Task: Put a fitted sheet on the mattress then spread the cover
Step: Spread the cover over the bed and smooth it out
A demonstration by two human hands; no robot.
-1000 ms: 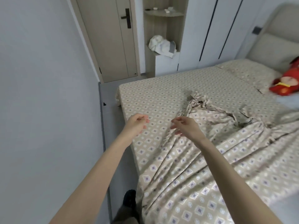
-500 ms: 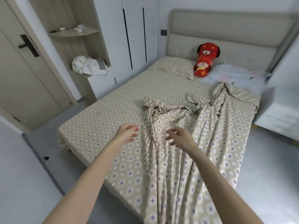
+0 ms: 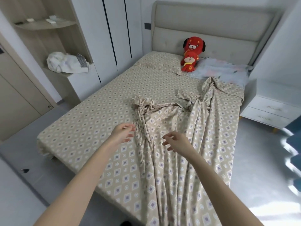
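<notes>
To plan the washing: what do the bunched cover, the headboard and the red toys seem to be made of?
Cover: thin woven cloth, perhaps cotton, matte; it gathers in fine soft folds.
Headboard: padded grey upholstery, fabric or faux leather, I cannot tell; stitched panels and dimples show.
Red toys: plush, soft fuzzy outline.

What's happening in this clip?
A person stands at the foot of the bed, left hand and right hand held out open, gripping nothing. The sheet is already fitted on it. The matching cover lies bunched in long folds on the right side, not yet spread.
</notes>
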